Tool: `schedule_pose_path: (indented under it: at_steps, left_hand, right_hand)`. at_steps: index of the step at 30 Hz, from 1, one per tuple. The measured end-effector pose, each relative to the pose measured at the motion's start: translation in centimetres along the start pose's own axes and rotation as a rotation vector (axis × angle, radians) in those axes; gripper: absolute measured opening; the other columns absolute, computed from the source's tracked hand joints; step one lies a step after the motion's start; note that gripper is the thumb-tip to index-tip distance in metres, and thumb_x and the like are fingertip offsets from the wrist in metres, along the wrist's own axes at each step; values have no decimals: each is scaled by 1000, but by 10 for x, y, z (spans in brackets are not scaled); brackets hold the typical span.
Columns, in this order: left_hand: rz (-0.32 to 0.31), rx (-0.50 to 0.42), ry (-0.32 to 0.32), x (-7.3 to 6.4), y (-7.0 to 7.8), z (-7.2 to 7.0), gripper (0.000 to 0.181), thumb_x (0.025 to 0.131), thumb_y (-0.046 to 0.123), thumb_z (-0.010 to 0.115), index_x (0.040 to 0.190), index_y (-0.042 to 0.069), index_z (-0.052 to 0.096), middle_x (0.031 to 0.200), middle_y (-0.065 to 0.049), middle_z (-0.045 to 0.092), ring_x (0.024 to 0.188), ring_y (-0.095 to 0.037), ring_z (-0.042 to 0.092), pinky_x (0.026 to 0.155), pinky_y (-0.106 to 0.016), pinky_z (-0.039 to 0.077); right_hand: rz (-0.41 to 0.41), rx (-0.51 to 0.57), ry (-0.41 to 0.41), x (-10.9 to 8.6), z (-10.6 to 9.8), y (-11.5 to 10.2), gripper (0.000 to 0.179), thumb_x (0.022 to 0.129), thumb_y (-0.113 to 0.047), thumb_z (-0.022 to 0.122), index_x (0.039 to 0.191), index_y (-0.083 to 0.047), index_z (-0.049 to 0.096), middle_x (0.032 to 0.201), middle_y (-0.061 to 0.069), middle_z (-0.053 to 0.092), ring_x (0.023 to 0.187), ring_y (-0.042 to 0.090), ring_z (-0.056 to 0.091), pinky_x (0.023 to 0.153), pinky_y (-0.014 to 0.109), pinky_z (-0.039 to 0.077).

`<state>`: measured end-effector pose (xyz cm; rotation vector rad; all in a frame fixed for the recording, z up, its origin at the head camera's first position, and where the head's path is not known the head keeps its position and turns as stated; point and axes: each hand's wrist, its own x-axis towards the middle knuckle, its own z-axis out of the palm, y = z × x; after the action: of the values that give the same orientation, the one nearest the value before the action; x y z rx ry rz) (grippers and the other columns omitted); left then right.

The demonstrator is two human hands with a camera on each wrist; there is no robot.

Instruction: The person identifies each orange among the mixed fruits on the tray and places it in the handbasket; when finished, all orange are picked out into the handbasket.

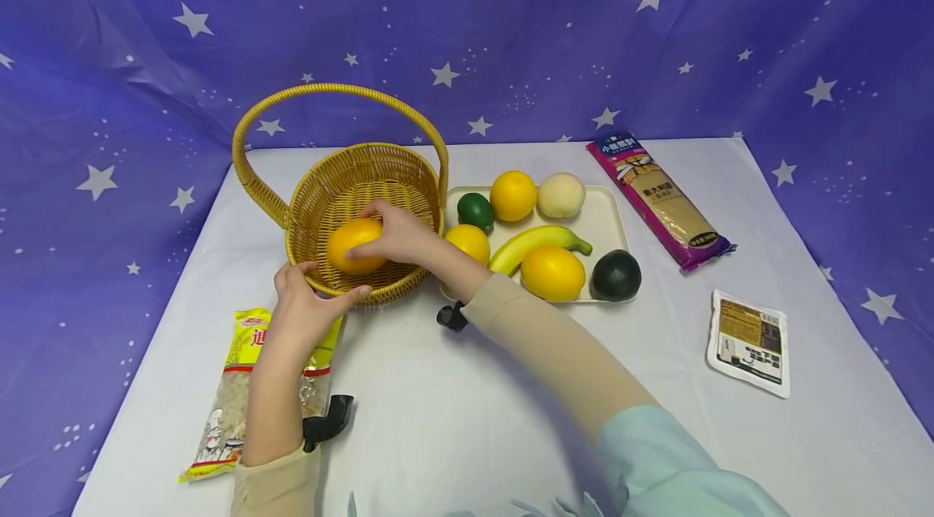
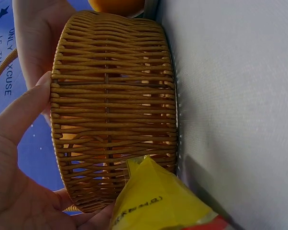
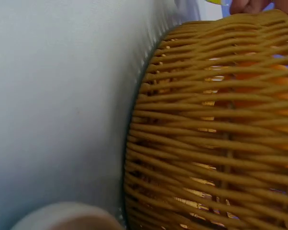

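A wicker basket (image 1: 299, 217) with a tall arched handle stands at the left of the table. Its front rim is held by my left hand (image 1: 302, 310), the thumb lying along the edge; the left wrist view shows fingers around the basket's woven wall (image 2: 110, 105). Inside the basket, my right hand (image 1: 400, 235) grips an orange (image 1: 349, 245) from above and the right, low near the woven bottom. In the right wrist view the hand itself is hidden behind the basket's wall (image 3: 206, 124), and an orange colour shows through the gaps.
Right of the basket, a cream tray (image 1: 609, 213) bears a banana (image 1: 533, 240), an avocado (image 1: 615, 275), a peach (image 1: 561, 195) and several other fruits. A yellow-topped food bag (image 1: 226, 412) lies under my left forearm. Farther right lie a noodle packet (image 1: 660, 197) and a white pouch (image 1: 749, 344).
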<state>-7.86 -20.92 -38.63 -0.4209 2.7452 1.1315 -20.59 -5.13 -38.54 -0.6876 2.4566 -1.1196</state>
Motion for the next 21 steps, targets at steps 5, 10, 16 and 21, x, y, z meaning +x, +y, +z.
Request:
schedule_pose_path:
  at_steps: [5,10,16,21]
  left_hand:
    - [-8,-3,-18,0,0,0,112,76,70,65,147,-4,18,153,-26,2,119,-46,41,94,-59,37]
    - [-15,2,-20,-1,0,-1,115,74,73,63,148,-3,18,153,-25,3,118,-45,41,94,-58,38]
    - [-22,17,-22,-1,-1,-1,118,72,76,62,149,-2,16,154,-25,2,118,-45,41,94,-58,38]
    - [-20,15,-25,-1,0,-1,118,73,76,62,149,-2,16,154,-25,1,118,-45,40,94,-58,38]
  right_hand:
    - [34,-51,-37,2,6,-2,69,76,-48,78,129,-16,50,110,0,60,92,14,58,76,27,48]
    - [22,-86,-57,0,10,-2,66,74,-47,80,123,-15,49,102,-1,59,86,13,57,71,24,48]
    - [11,-125,-76,-1,11,-4,66,75,-45,79,123,-13,48,102,-1,58,85,13,57,69,24,47]
    - [10,-169,-92,-2,9,-5,71,76,-47,78,130,-11,48,108,1,59,89,13,56,73,25,47]
